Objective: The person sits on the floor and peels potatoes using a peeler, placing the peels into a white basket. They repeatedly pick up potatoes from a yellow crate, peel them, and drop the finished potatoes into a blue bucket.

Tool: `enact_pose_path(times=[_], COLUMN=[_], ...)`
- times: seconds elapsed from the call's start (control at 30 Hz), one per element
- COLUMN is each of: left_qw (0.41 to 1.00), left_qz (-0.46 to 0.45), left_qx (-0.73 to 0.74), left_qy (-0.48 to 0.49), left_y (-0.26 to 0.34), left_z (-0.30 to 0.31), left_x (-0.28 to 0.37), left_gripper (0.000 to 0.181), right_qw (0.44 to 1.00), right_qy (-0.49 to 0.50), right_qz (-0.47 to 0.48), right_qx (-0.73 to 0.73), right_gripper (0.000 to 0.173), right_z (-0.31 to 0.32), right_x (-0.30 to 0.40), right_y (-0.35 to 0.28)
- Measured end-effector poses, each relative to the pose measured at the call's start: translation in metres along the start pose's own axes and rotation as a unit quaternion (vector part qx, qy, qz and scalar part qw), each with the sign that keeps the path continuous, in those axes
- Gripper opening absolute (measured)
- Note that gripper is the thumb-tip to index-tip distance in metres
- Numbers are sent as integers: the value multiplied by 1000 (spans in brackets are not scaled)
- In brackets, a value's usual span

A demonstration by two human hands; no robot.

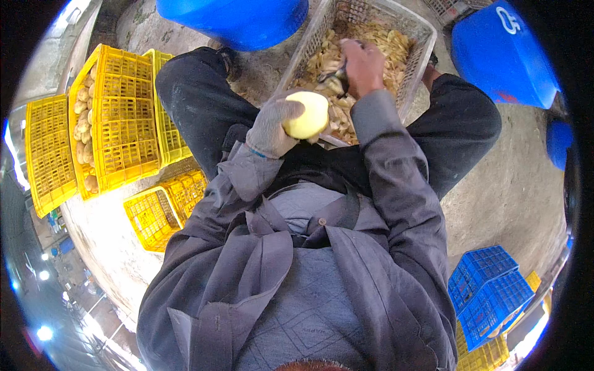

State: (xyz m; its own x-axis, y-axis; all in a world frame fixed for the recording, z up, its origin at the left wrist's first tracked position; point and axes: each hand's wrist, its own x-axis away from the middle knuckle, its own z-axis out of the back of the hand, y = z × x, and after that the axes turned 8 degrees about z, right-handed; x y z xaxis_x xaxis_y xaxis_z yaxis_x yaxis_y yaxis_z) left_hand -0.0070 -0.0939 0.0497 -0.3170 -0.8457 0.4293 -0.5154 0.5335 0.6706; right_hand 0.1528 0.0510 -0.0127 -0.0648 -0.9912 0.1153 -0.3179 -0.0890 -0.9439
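Observation:
My left hand [270, 131], in a grey knitted glove, grips a pale, smooth peeled potato [308, 116] between thumb and fingers. To its right and farther out, my bare right hand [366, 67] is closed around a dark-handled peeler [341, 78]; motion blur and the fingers hide most of the tool. The peeler is apart from the potato. Below both hands, between my knees, stands a light grey plastic crate [299, 55]. Brown and cream potato peelings [392, 41] are heaped inside it.
Yellow crates stand at left, one [123, 116] holding unpeeled potatoes [83, 116]. A lower yellow crate [153, 218] sits nearer me. Blue plastic tubs flank the peelings crate, at upper left [236, 21] and right [501, 60]. Stacked blue crates [492, 297] are at lower right on the concrete floor [506, 185].

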Motion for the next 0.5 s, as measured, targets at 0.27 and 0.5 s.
enact_pose_path(times=[0.27,0.5], left_qw=[987,980], left_qz=[8,37], left_qx=[149,171], left_qy=[60,91], left_y=[-8,-6], left_z=[0,0], left_x=[-3,-10], left_gripper=[55,48], right_qw=[996,991], right_qy=[-7,-78], right_qz=[0,-35], right_qx=[-87,-105], right_gripper=[17,23], right_z=[8,-15], right_x=[13,50], right_y=[-31,-38])
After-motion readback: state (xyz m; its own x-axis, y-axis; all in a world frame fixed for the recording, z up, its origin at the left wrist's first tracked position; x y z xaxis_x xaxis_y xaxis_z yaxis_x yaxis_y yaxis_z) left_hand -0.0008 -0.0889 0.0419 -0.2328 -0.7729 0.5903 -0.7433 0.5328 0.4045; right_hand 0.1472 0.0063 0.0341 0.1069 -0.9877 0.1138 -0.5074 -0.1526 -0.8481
